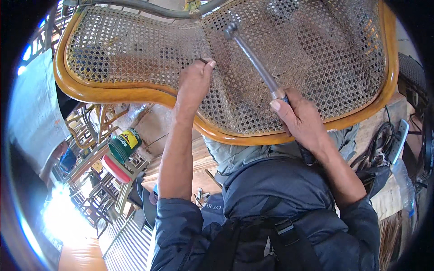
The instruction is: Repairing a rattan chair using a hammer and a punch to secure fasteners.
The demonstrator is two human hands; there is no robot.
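Observation:
A chair-like frame of curved, glossy brown wood [113,93] lies across my lap, filled with woven cane mesh [280,54]. My right hand [302,118] is closed round the dark grip of a hammer [257,61]. Its metal shaft slants up and left, and its small rounded head is over the mesh. My left hand [194,83] rests over the mesh near the middle of the frame, thumb and fingers pinched on a small, thin dark piece [207,60]. Most of that piece is hidden by the fingers, so its kind is unclear.
To the left stand a green container with a yellow label [124,145], a red oblong object [116,168] and several bare chair frames [97,198]. On the right are dark cords [377,144], a pale blue flat bar [398,141] and a clear plastic bottle [403,185].

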